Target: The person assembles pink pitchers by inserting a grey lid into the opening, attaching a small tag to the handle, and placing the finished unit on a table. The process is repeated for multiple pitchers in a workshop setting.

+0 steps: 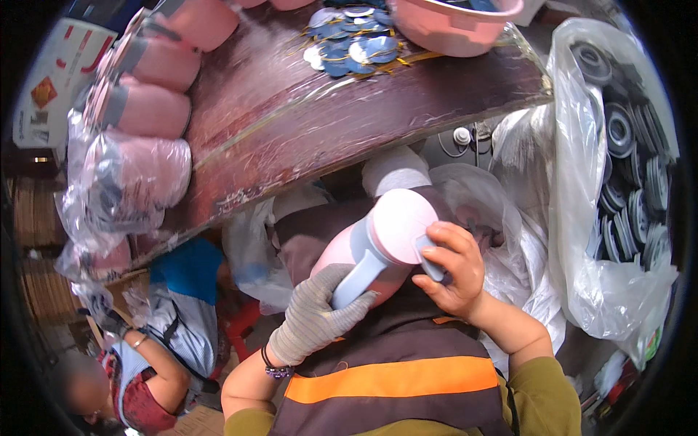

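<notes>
Jug (378, 243), pink w/ grey handle: gloved L hand (314, 316) wrapped round handle, bare R hand (452, 270) pinching grey lid piece, I'd say not seated yet; bagged jugs (138, 109) above-left.

Jug (382, 243): smooth pink plastic, satin sheen; handle grey-blue plastic. My left hand (316, 316): grey knitted cloth glove, ribbed and matt. My right hand (451, 269): bare. Bench (327, 109): dark red-brown wood under glossy clear film. Bag (582, 276): thin, crinkled translucent plastic. Basin (454, 29): glossy pink plastic.
</notes>
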Available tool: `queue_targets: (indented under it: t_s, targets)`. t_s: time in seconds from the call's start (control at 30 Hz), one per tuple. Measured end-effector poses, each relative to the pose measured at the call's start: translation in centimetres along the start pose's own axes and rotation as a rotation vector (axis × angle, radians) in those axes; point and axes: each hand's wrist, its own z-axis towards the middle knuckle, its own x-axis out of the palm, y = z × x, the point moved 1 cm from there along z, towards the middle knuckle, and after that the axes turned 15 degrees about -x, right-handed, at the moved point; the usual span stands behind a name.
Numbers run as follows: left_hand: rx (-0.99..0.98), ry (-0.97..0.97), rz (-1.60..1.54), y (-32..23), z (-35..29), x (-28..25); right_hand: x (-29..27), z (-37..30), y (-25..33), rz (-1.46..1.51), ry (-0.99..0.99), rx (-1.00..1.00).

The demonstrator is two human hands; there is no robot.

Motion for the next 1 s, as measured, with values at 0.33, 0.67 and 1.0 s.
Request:
queue_targets:
  t_s: [0.33,0.67,1.0]
  targets:
    - [0.174,0.068,-0.05,1.9,-2.0,-0.4,0.4,5.8,1.2,0.098,0.542,0.249]
    - [0.215,-0.093,-0.274,6.7,5.8,-3.8,3.3,8.3,3.8,0.43,0.676,-0.602]
    - [0.344,0.215,0.022,3.4,-1.7,0.8,4.2,6.2,0.1,0.103,0.516,0.273]
